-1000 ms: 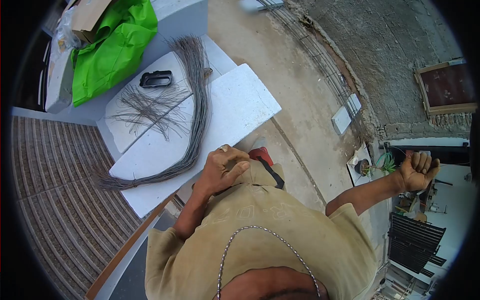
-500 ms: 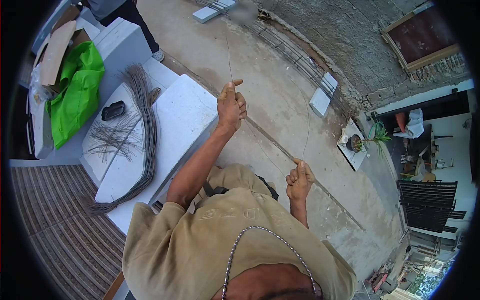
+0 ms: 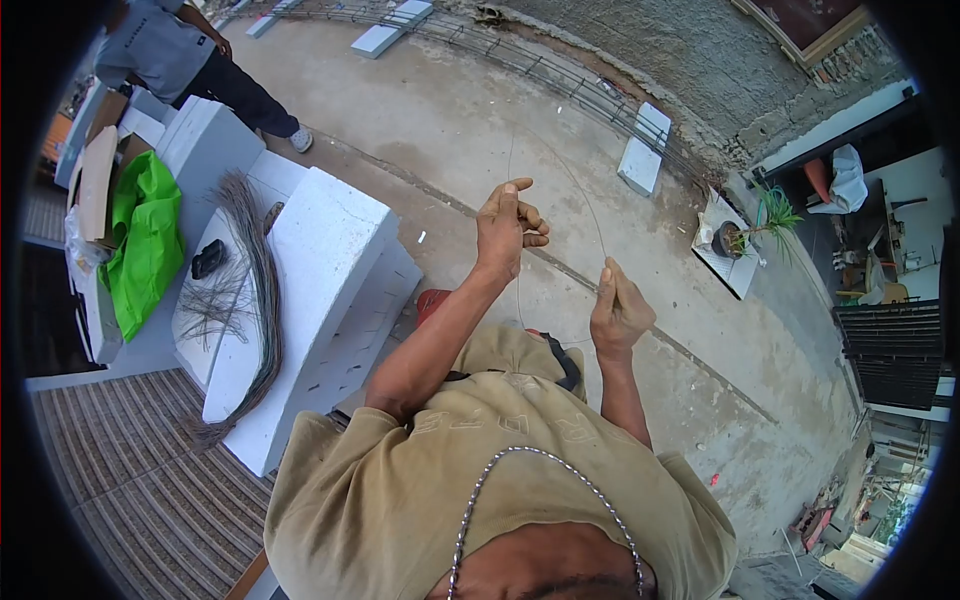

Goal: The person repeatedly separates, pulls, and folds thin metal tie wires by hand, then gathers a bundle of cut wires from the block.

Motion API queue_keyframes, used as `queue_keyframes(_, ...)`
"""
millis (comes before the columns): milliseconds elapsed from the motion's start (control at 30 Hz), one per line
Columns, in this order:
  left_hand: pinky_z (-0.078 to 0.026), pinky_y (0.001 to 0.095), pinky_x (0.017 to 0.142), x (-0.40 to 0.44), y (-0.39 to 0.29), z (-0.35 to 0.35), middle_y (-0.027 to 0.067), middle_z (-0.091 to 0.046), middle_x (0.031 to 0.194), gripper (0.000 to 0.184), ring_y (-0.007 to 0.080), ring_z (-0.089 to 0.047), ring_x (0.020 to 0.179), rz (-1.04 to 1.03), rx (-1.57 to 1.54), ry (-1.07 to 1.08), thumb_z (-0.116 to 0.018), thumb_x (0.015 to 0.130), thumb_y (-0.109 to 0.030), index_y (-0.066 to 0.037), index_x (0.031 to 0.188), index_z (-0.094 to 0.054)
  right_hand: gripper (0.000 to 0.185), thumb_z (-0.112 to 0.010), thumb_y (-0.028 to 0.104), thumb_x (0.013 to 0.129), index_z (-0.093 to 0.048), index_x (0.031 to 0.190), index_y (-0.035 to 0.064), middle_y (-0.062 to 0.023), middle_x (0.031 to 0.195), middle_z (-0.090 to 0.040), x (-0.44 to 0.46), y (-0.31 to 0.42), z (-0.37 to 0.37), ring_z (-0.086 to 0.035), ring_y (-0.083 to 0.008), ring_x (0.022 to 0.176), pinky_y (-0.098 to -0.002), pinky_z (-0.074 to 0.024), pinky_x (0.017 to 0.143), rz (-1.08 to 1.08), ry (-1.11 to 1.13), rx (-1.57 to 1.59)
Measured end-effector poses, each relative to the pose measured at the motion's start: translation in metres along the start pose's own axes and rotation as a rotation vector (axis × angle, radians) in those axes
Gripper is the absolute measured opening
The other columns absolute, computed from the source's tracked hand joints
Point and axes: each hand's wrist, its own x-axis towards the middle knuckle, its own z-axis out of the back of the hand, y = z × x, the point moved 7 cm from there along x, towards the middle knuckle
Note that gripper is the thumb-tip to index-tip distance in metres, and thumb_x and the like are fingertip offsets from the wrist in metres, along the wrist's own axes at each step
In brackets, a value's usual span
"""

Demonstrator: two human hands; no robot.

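Observation:
My left hand (image 3: 508,230) is raised above the concrete floor, fingers curled and thumb pressed in a pinch on a thin wire (image 3: 580,185). To its right and slightly lower, my right hand (image 3: 621,312) pinches the same wire between thumb and fingertips. The wire bows up in a wide arc beyond both hands, and a fainter stretch hangs below, between them. To the left, a long bundle of wires (image 3: 265,300) lies curved along white foam blocks (image 3: 325,225). Beside it are a loose heap of short wires (image 3: 212,312) and a small black object (image 3: 208,260).
A green bag (image 3: 145,250) and cardboard (image 3: 92,185) rest on blocks at far left. Another person (image 3: 170,55) stands at the upper left. A rebar cage (image 3: 540,80) runs along the wall, propped on foam pieces (image 3: 645,150). A potted plant (image 3: 733,238) stands at right.
My hands have come closer together, and the wire now bends in a rounder arc between them. The view has shifted, bringing more of the other person into sight.

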Motion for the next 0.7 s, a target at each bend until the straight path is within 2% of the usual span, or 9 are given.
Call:
queue_keyframes(100, -0.048, 0.0235, 0.049, -0.014, -0.002, -0.027, 0.0055, -0.056, 0.071, 0.041, 0.0119, -0.058, 0.056, 0.01, -0.097, -0.039, -0.034, 0.1, -0.035, -0.002, 0.122, -0.046, 0.014, -0.065, 0.008, 0.083, -0.067, 0.092, -0.002, -0.0148, 0.065, -0.062, -0.007, 0.029, -0.035, -0.058, -0.0188, 0.05, -0.0296, -0.0435, 0.048, 0.201, 0.192, -0.028)
queue_keyframes(133, -0.051, 0.0241, 0.052, -0.018, -0.004, -0.029, 0.0074, -0.058, 0.074, 0.041, 0.0134, -0.061, 0.06, 0.003, -0.116, -0.029, -0.034, 0.101, -0.035, -0.002, 0.122, -0.045, 0.012, -0.065, 0.006, 0.082, -0.067, 0.09, -0.0018, -0.0153, 0.064, -0.061, -0.012, 0.033, -0.045, -0.058, -0.0205, 0.05, -0.03, -0.0435, 0.047, 0.167, 0.249, -0.003)
queue_keyframes(233, -0.049, 0.0222, 0.049, -0.026, -0.021, -0.025, 0.0063, -0.057, 0.071, 0.042, 0.0108, -0.057, 0.055, -0.208, 0.027, 0.012, -0.032, 0.101, -0.035, -0.002, 0.123, -0.044, 0.008, -0.065, 0.004, 0.078, -0.067, 0.084, -0.001, -0.0163, 0.061, -0.058, -0.019, 0.042, -0.066, -0.058, -0.024, 0.048, -0.0312, -0.0437, 0.046, 0.058, 0.38, 0.085)
queue_keyframes(267, -0.042, 0.0196, 0.046, -0.027, -0.025, -0.022, 0.0021, -0.053, 0.064, 0.04, 0.0059, -0.049, 0.051, -0.231, 0.071, 0.003, -0.035, 0.101, -0.034, -0.001, 0.12, -0.048, 0.007, -0.065, 0.003, 0.078, -0.067, 0.083, -0.0006, -0.0164, 0.06, -0.057, -0.016, 0.044, -0.069, -0.058, -0.0241, 0.048, -0.0315, -0.0438, 0.046, 0.004, 0.397, 0.126)
queue_keyframes(333, -0.036, 0.0194, 0.044, -0.025, -0.036, -0.017, -0.001, -0.048, 0.06, 0.038, 0.0037, -0.043, 0.05, -0.414, 0.219, 0.015, -0.037, 0.101, -0.032, 0.0, 0.116, -0.052, 0.005, -0.064, 0.003, 0.077, -0.067, 0.078, -0.0004, -0.0152, 0.06, -0.058, -0.013, 0.045, -0.078, -0.058, -0.0241, 0.048, -0.0315, -0.0441, 0.047, -0.078, 0.446, 0.17)
queue_keyframes(433, -0.029, 0.0208, 0.044, -0.031, -0.051, -0.008, -0.0048, -0.039, 0.056, 0.032, 0.0024, -0.035, 0.051, -0.548, 0.36, 0.015, -0.042, 0.1, -0.025, 0.001, 0.109, -0.058, 0.012, -0.065, 0.008, 0.078, -0.067, 0.086, -0.0016, -0.0149, 0.067, -0.062, -0.015, 0.05, -0.092, -0.06, -0.0219, 0.058, -0.0287, -0.0451, 0.052, -0.021, 0.552, 0.264)
queue_keyframes(533, -0.031, 0.021, 0.045, -0.035, -0.063, 0.003, -0.0051, -0.039, 0.055, 0.03, 0.003, -0.035, 0.05, -0.626, 0.493, 0.06, -0.043, 0.099, -0.022, 0.001, 0.109, -0.058, 0.026, -0.065, 0.015, 0.083, -0.065, 0.102, -0.0021, -0.0117, 0.083, -0.065, 0.015, 0.06, -0.086, -0.06, -0.0174, 0.069, -0.0263, -0.046, 0.059, 0.158, 0.427, 0.295)
queue_keyframes(633, -0.032, 0.0217, 0.046, -0.047, -0.067, 0.01, -0.0049, -0.039, 0.055, 0.026, 0.0038, -0.036, 0.05, -0.684, 0.563, 0.102, -0.045, 0.098, -0.019, 0.001, 0.109, -0.06, 0.038, -0.063, 0.021, 0.087, -0.059, 0.116, -0.0025, -0.0087, 0.096, -0.061, 0.037, 0.025, -0.087, -0.057, -0.0131, 0.075, -0.0245, -0.046, 0.062, -0.139, 0.339, 0.619)
queue_keyframes(700, -0.032, 0.0224, 0.046, -0.056, -0.07, 0.013, -0.0043, -0.039, 0.054, 0.024, 0.0044, -0.036, 0.049, -0.725, 0.628, 0.151, -0.046, 0.098, -0.016, 0.0, 0.109, -0.06, 0.047, -0.06, 0.025, 0.09, -0.051, 0.125, -0.0039, -0.0069, 0.1, -0.058, 0.06, 0.026, -0.095, -0.054, -0.0098, 0.074, -0.0219, -0.0455, 0.06, -0.218, 0.313, 0.758)
